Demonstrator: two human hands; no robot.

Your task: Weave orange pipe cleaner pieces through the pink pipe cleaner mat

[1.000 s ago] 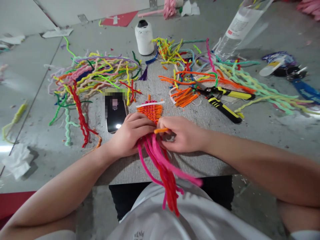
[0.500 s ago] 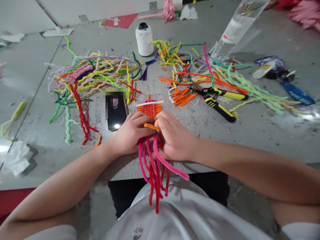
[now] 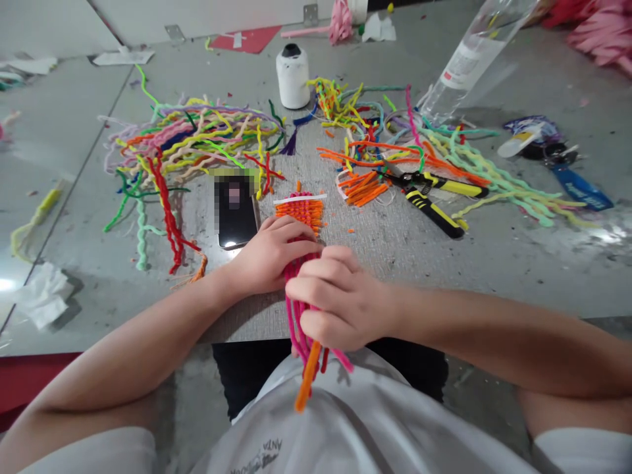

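A woven piece of orange and pink pipe cleaners (image 3: 299, 209) lies near the table's front edge, a thin white strip (image 3: 301, 199) across its far end. My left hand (image 3: 274, 253) is closed over its near part, fingers bent across the weave and partly hiding it. Loose pink pipe cleaners (image 3: 292, 324), with some red among them, trail from it past the edge toward my shirt. Over these strands, my right hand (image 3: 340, 299) is closed around an orange pipe cleaner (image 3: 309, 376) whose end sticks out below the fist. Its fingertips are partly hidden.
A phone (image 3: 237, 214) lies left of the weave, beside a heap of coloured pipe cleaners (image 3: 197, 135). To the right are yellow-black pliers (image 3: 429, 197) and short orange pieces (image 3: 365, 189). A white bottle (image 3: 293, 78) and a clear plastic bottle (image 3: 469, 59) stand farther back.
My right hand has moved down toward me from the weave, and the orange pipe cleaner now points down out of the fist. My left hand stays on the weave. The view has shifted slightly.
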